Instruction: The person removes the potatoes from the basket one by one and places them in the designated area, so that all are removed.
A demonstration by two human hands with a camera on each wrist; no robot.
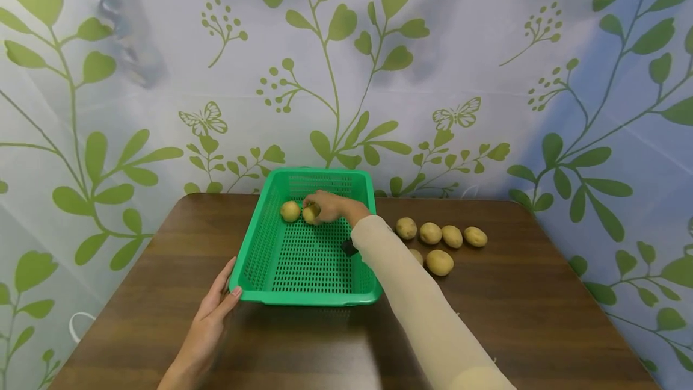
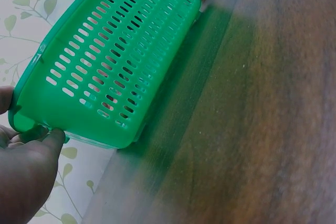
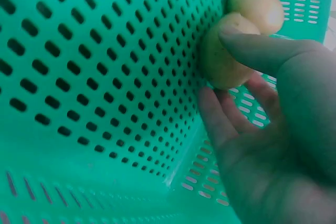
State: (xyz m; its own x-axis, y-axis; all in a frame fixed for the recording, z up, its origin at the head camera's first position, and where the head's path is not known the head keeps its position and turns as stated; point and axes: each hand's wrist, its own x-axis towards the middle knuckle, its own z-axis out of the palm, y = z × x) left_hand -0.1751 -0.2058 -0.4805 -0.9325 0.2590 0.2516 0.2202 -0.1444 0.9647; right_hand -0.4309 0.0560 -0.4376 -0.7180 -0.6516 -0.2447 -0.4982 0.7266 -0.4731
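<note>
A green perforated plastic basket (image 1: 311, 298) stands on the table. My left hand (image 1: 212, 312) grips its near left corner, the thumb on the rim and the fingers beneath; the left wrist view shows this hand (image 2: 29, 166) at the rim too. Inside the basket, my right hand (image 1: 330, 206) holds a potato (image 1: 310, 215) low over the basket's floor. In the right wrist view, thumb and fingers go round that potato (image 3: 220, 59). Another potato (image 1: 290, 211) lies just left of it, close against it or touching.
Several potatoes (image 1: 440, 263) lie on the brown wooden table (image 1: 514, 306) to the right of the basket, one partly hidden by my right sleeve (image 1: 417, 284). A leaf-patterned cloth (image 1: 460, 47) hangs behind the table.
</note>
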